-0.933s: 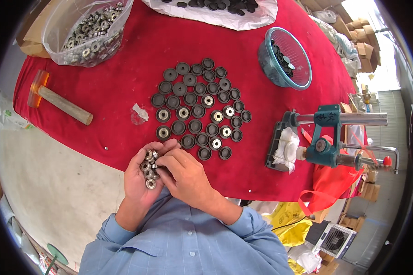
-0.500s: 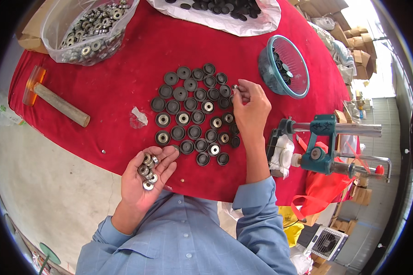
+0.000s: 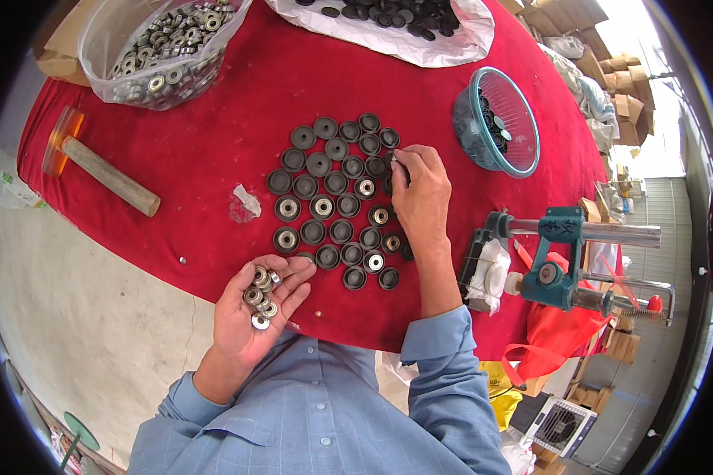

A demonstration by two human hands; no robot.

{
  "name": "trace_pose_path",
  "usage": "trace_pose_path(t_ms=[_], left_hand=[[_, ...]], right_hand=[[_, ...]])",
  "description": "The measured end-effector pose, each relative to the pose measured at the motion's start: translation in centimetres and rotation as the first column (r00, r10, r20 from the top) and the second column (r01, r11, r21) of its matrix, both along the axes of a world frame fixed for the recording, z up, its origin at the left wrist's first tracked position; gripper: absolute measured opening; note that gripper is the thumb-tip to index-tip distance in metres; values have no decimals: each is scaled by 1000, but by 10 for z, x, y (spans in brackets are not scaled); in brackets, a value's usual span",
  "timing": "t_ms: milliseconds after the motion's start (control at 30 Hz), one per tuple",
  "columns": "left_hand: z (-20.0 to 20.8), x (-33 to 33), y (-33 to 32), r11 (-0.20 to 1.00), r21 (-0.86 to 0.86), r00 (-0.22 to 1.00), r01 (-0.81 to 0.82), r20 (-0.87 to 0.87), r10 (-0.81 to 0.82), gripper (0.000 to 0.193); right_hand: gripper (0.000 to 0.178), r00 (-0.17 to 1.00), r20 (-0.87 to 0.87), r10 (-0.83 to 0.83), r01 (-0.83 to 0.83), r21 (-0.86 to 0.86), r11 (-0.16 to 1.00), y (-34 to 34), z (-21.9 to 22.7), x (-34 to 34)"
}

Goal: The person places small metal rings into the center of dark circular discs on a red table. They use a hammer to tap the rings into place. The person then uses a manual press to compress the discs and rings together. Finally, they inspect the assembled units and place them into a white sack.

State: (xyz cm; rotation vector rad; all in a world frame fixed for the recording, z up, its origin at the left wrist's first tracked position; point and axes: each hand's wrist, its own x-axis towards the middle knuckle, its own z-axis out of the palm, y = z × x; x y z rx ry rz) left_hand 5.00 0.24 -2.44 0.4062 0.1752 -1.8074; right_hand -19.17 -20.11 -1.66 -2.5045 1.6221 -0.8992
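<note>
My left hand (image 3: 239, 323) is palm up near the table's front edge, fingers curled around several small metal ball bearings (image 3: 253, 295). Its fingertips partly cover one black round cup. Rows of black round cups (image 3: 341, 231) lie on the red cloth, and some have a bearing (image 3: 322, 207) seated inside. At the right edge of this group, my right hand (image 3: 424, 198) has thumb and fingers pinched together over a cup. A bearing in that pinch is mostly hidden by the fingers, as are the cups beneath.
A clear bag of bearings (image 3: 162, 75) stands far left, near a wooden-handled hammer (image 3: 111, 176). A white sack (image 3: 471, 36) with black discs lies at the back. To the right are a blue plastic basket (image 3: 521, 111) and a green hand press (image 3: 558, 257).
My right hand has moved slightly left and down, bringing its pinched fingers onto a cup at the group's right edge. My left hand still cups the bearings. The whole view has shifted slightly.
</note>
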Motion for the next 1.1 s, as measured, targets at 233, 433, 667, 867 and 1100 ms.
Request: trace_pose_path(t_ms=[233, 433, 667, 867, 1100], left_hand=[[-2, 0, 1, 1000, -13, 1000, -8, -19, 7, 42], [-4, 0, 0, 999, -36, 1000, -6, -20, 6, 41], [1, -2, -1, 999, -38, 999, -32, 21, 33, 42], [-4, -8, 0, 994, -74, 993, -81, 82, 87, 43], [-2, -7, 2, 993, -69, 988, -92, 120, 100, 42]], right_hand=[[33, 984, -171, -39, 21, -102, 995, 20, -3, 5], [39, 976, -205, -71, 61, -55, 997, 26, 4, 6], [34, 963, 255, 88, -125, 132, 983, 72, 46, 28], [44, 883, 336, 327, -456, 451, 767, 175, 49, 81], [39, 838, 416, 352, -496, 314, 810, 184, 31, 95]])
